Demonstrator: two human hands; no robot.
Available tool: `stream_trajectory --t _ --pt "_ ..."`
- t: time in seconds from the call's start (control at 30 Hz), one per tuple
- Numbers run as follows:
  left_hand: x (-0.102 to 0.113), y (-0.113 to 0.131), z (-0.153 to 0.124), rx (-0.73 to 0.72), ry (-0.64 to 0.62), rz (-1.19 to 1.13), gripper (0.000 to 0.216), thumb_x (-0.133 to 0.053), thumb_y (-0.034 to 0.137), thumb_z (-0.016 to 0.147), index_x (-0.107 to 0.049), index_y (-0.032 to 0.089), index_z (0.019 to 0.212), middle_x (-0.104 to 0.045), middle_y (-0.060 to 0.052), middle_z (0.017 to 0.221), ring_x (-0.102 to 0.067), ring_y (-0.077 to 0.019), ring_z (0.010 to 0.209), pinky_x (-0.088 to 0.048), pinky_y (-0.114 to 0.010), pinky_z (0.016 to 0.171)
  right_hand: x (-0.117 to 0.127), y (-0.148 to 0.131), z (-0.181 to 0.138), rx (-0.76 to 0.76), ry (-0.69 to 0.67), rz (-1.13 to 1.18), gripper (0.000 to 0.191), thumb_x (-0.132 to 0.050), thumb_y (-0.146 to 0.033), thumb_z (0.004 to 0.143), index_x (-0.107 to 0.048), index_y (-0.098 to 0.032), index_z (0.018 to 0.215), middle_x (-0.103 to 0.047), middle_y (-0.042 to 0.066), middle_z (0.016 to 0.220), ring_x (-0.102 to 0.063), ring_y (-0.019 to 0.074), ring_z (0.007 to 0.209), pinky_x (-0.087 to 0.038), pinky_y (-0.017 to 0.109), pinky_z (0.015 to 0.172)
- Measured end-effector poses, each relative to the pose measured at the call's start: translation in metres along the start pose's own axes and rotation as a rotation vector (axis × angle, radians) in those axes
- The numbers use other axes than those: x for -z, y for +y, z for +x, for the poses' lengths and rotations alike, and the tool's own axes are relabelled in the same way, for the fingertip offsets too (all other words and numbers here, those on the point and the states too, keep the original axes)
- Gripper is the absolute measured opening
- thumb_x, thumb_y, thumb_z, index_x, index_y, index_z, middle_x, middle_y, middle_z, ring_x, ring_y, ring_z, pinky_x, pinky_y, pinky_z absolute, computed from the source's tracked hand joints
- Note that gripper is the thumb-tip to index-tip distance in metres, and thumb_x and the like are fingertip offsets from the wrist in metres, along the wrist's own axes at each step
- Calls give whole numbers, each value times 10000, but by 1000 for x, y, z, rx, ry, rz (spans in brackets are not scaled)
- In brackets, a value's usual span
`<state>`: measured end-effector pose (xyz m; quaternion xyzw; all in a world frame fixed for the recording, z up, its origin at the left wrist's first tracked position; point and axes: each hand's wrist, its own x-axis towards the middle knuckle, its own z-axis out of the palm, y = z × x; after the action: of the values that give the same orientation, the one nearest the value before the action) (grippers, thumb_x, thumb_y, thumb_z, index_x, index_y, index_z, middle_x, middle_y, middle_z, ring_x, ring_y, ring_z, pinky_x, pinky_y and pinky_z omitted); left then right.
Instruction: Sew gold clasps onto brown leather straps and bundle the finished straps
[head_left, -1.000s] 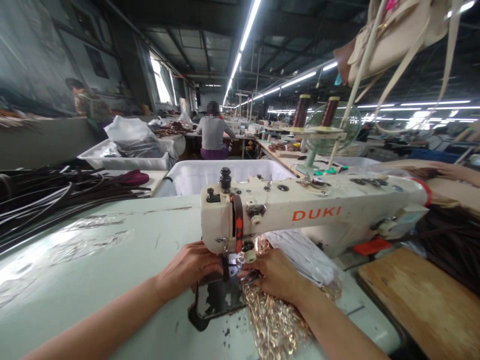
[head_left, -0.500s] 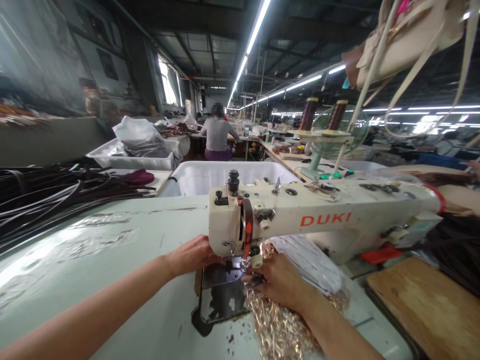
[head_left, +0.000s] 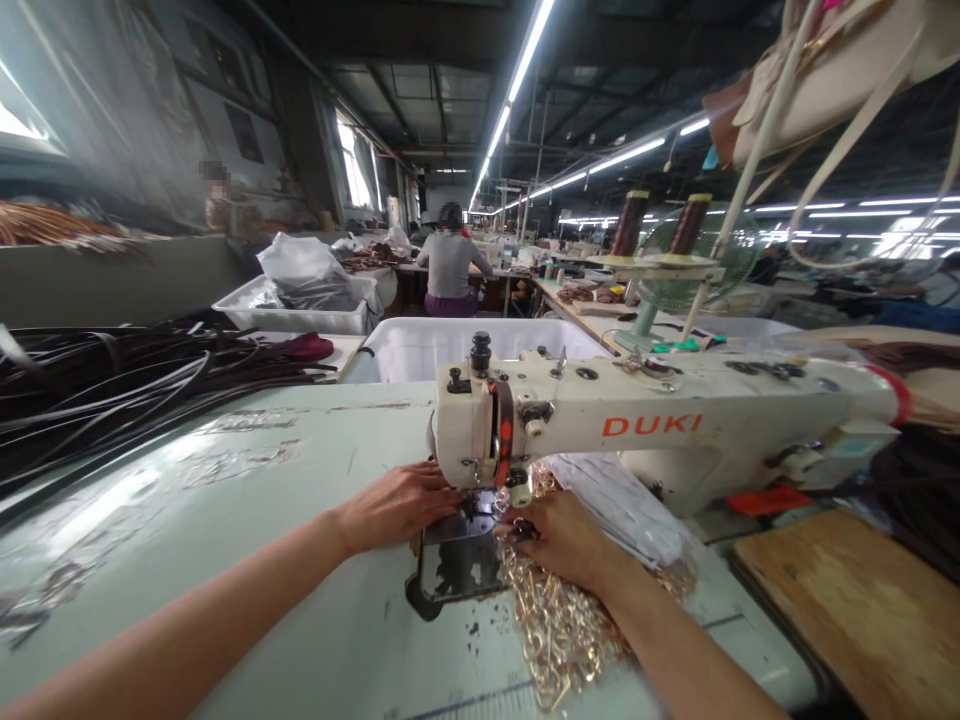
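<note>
Both my hands work close around the needle area of a white sewing machine (head_left: 652, 420) marked DUKI. My left hand (head_left: 394, 505) lies palm down left of the presser foot (head_left: 476, 505), its fingers stretched flat towards it. My right hand (head_left: 562, 530) is on the other side, fingers curled round a small dark thing with a metallic glint (head_left: 523, 530); what it is cannot be made out. Beneath my right wrist spreads a heap of gold metal snap hooks (head_left: 555, 625). Worn metal shows on the machine's bed plate (head_left: 461, 565). Any workpiece under the foot is hidden.
Dark straps (head_left: 135, 390) lie in a heap at the left. Behind the machine stands a white bin (head_left: 480, 335). Two brown thread cones (head_left: 628, 225) rise on a stand near a green fan (head_left: 675, 260). A wooden board (head_left: 847, 600) is at right. A co-worker (head_left: 450, 265) sits further off.
The view has shifted, so the machine appears a little further right. My left hand's fingers lie flatter beside the foot. My right hand keeps its curled grip near the needle.
</note>
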<state>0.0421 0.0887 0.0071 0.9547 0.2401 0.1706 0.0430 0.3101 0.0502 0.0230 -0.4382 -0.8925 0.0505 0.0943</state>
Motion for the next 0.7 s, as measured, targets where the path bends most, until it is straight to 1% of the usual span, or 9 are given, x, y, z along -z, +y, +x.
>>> stream_trajectory --t 0.13,0.2,0.33,0.4,0.47,0.53,0.63,0.7 --pt "2 14 -4 27 -9 76 315 -330 219 982 -580 152 1162 -659 -98 1070 -620 -211 959 -495 -408 924 0 0 -1 -3 -7 12 188 -549 -385 884 -698 -301 961 -729 -20 828 -683 193 774 -419 267 682" --pt "-1 20 -7 36 -17 149 344 -321 197 973 -552 137 1222 -650 -135 1085 -615 -236 985 -499 -441 920 1 0 -1 -4 -10 9 193 -545 -384 886 -697 -296 967 -730 -15 834 -684 198 791 -417 269 685" --pt "-13 34 -15 118 -7 316 458 -376 110 906 -439 136 1359 -616 -170 1162 -592 -278 1069 -474 -493 962 2 0 -2 -10 -19 9 182 -558 -369 877 -695 -293 970 -732 -11 846 -684 203 810 -410 266 688" --pt "-17 41 -17 165 -38 344 550 -428 49 837 -403 117 1383 -607 -178 1154 -578 -299 1085 -467 -502 961 2 -1 -2 -12 -18 8 190 -554 -382 882 -698 -289 964 -733 -5 842 -685 205 811 -407 266 688" --pt "-17 46 -15 194 -94 366 599 -451 3 790 -401 104 1379 -618 -169 1075 -599 -298 1012 -493 -486 905 2 -1 -1 -12 -14 12 199 -544 -389 892 -700 -288 964 -733 -3 837 -686 202 807 -405 264 687" --pt "-10 47 -12 201 -149 360 565 -446 -16 792 -447 113 1342 -630 -135 943 -625 -276 859 -521 -455 798 1 -1 -1 -11 -11 15 194 -548 -386 890 -698 -292 967 -732 -8 835 -686 199 805 -404 262 689" --pt "5 38 -2 178 -196 269 425 -447 17 838 -571 198 1203 -630 -60 770 -607 -226 653 -506 -366 626 0 0 -1 -10 -5 15 195 -548 -394 888 -695 -294 968 -730 -8 837 -684 199 805 -407 263 699" --pt "14 29 5 160 -195 184 303 -476 86 875 -635 246 1078 -639 -32 736 -610 -200 633 -484 -307 586 0 1 -1 -8 -4 24 203 -545 -397 887 -693 -290 976 -730 -2 848 -683 202 817 -411 265 713"
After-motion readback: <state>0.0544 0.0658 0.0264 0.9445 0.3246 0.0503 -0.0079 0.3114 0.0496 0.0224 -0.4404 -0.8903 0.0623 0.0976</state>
